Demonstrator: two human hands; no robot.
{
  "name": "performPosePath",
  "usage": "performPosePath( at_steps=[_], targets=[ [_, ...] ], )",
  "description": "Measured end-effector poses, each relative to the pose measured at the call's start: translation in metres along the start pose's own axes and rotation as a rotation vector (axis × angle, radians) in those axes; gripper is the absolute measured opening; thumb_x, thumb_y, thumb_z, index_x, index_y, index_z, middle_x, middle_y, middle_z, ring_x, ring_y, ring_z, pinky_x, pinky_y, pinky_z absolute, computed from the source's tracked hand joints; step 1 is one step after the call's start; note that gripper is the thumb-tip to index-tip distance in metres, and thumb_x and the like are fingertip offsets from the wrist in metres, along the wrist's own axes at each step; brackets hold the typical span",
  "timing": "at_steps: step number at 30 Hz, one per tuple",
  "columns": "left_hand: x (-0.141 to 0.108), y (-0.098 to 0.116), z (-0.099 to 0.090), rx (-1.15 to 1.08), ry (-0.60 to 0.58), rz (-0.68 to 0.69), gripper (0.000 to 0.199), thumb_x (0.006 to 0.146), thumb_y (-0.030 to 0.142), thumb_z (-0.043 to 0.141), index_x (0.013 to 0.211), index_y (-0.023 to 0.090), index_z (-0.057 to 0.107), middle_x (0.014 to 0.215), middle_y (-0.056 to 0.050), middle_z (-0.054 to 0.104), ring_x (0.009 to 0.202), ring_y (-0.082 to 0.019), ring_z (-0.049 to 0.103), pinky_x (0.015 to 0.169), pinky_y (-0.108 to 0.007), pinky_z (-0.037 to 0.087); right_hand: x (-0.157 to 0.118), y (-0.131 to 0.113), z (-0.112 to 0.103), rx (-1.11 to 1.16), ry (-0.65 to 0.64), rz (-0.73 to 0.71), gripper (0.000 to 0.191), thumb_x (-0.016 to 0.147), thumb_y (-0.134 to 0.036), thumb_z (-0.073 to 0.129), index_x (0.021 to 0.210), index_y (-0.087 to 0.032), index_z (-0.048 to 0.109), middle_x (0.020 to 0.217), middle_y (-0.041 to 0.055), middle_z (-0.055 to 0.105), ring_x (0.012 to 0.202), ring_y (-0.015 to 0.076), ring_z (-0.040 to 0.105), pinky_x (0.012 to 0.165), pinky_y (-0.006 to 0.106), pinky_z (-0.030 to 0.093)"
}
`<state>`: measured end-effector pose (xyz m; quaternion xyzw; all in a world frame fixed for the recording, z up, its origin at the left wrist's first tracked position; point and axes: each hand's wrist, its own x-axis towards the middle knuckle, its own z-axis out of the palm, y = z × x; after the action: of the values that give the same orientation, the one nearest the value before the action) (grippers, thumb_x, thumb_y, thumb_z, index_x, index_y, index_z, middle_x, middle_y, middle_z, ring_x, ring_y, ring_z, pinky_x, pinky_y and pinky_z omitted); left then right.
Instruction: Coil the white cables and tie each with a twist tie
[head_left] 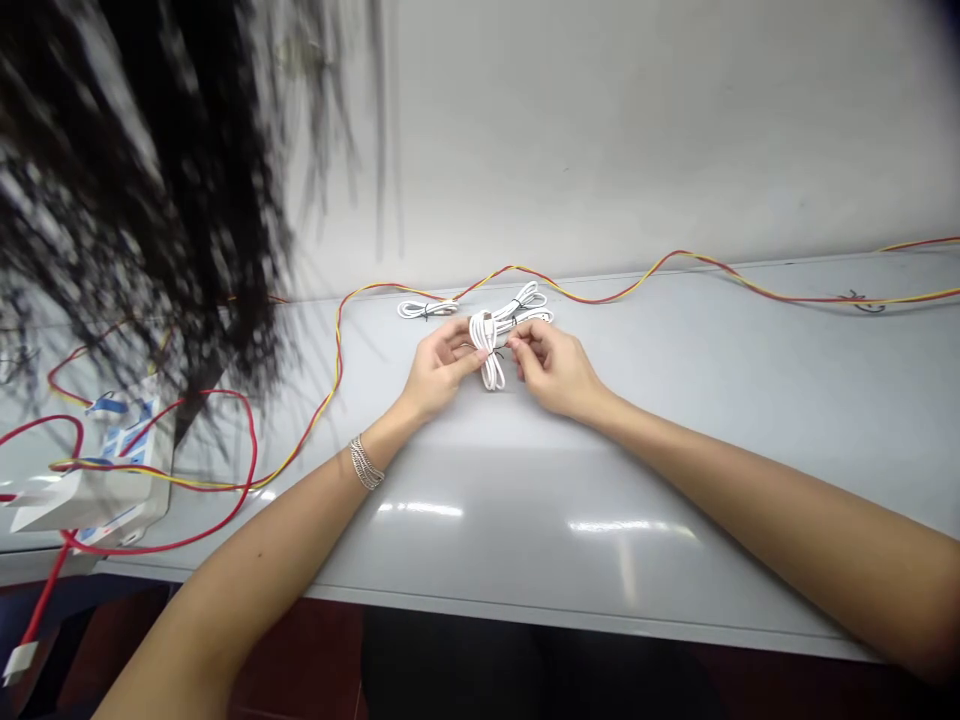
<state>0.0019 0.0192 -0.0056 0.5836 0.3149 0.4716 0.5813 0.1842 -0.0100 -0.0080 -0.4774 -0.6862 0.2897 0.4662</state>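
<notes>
A looped white cable bundle [489,355] is held up just above the table between my hands. My left hand [444,365] grips its loops from the left, and a metal chain bracelet [366,463] circles that wrist. My right hand [551,368] pinches in from the right at a thin black tie [499,353] on the bundle. Behind my hands, two more coiled white cables [427,310] [523,300] lie on the grey table [480,520], each with a dark tie. The rear one partly passes behind the held bundle.
A red-and-yellow twin wire [600,298] snakes along the table's back edge by the white wall [637,130] and loops left around a white-and-blue box [112,470]. Dark hair [142,170] hangs across the upper left. A red cable with a white plug [20,662] dangles below the table's edge.
</notes>
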Motion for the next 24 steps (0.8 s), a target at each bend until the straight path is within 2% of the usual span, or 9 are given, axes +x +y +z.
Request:
performPosePath(
  at_steps=[4, 7, 10, 13, 17, 21, 24],
  targets=[
    [-0.0012, -0.0009, 0.0017, 0.099, 0.008, 0.047, 0.049, 0.070, 0.039, 0.084, 0.108, 0.015, 0.065, 0.098, -0.009, 0.072, 0.089, -0.020, 0.069, 0.077, -0.029, 0.057, -0.0002, 0.0009, 0.0003, -0.002, 0.000, -0.018, 0.008, 0.092, -0.027, 0.051, 0.088, -0.021, 0.052, 0.071, 0.0015, 0.058, 0.060, 0.0152, 0.051, 0.059, 0.030, 0.042],
    [-0.0012, -0.0039, 0.0031, 0.145, 0.078, 0.063, 0.050, 0.070, 0.039, 0.084, 0.108, 0.015, 0.062, 0.088, -0.006, 0.070, 0.079, -0.016, 0.067, 0.071, -0.026, 0.055, -0.0007, -0.0001, 0.0003, -0.030, 0.013, -0.064, 0.007, 0.093, -0.026, 0.050, 0.089, -0.021, 0.052, 0.075, 0.0029, 0.060, 0.064, 0.0161, 0.053, 0.063, 0.030, 0.042],
    [0.0008, -0.0063, 0.0032, 0.113, 0.177, 0.059, 0.055, 0.066, 0.039, 0.087, 0.107, 0.017, 0.057, 0.084, -0.003, 0.067, 0.070, -0.013, 0.065, 0.065, -0.024, 0.054, -0.0010, -0.0004, 0.0004, -0.087, 0.000, -0.126, 0.006, 0.092, -0.024, 0.050, 0.089, -0.020, 0.053, 0.081, 0.0048, 0.063, 0.067, 0.0164, 0.055, 0.065, 0.030, 0.043],
    [0.0029, -0.0048, 0.0035, 0.039, 0.209, 0.041, 0.057, 0.066, 0.041, 0.086, 0.107, 0.019, 0.054, 0.089, -0.004, 0.067, 0.068, -0.013, 0.066, 0.064, -0.027, 0.057, -0.0011, 0.0007, 0.0007, -0.157, -0.044, -0.152, 0.006, 0.092, -0.022, 0.049, 0.090, -0.020, 0.055, 0.083, 0.0057, 0.065, 0.067, 0.0165, 0.055, 0.066, 0.030, 0.042],
    [0.0031, -0.0008, 0.0052, -0.020, 0.210, 0.033, 0.054, 0.067, 0.040, 0.084, 0.106, 0.019, 0.053, 0.100, -0.006, 0.067, 0.077, -0.017, 0.068, 0.067, -0.032, 0.060, -0.0013, 0.0024, 0.0014, -0.201, -0.068, -0.169, 0.008, 0.091, -0.020, 0.049, 0.091, -0.020, 0.057, 0.084, 0.0059, 0.067, 0.067, 0.0168, 0.055, 0.067, 0.030, 0.042],
    [0.0032, -0.0011, 0.0032, -0.005, 0.282, 0.062, 0.049, 0.068, 0.036, 0.083, 0.104, 0.020, 0.054, 0.114, -0.009, 0.067, 0.095, -0.020, 0.068, 0.074, -0.030, 0.059, -0.0028, 0.0018, 0.0028, -0.240, -0.122, -0.196, 0.010, 0.089, -0.017, 0.050, 0.091, -0.019, 0.060, 0.084, 0.0062, 0.068, 0.068, 0.0174, 0.057, 0.067, 0.030, 0.043],
    [0.0052, -0.0033, -0.0020, 0.000, 0.327, 0.085, 0.044, 0.072, 0.033, 0.080, 0.105, 0.021, 0.053, 0.114, -0.008, 0.068, 0.103, -0.021, 0.067, 0.083, -0.032, 0.057, -0.0041, -0.0002, 0.0036, -0.282, -0.163, -0.166, 0.010, 0.087, -0.016, 0.052, 0.088, -0.019, 0.062, 0.081, 0.0061, 0.068, 0.067, 0.0179, 0.058, 0.066, 0.030, 0.042]
  ],
)
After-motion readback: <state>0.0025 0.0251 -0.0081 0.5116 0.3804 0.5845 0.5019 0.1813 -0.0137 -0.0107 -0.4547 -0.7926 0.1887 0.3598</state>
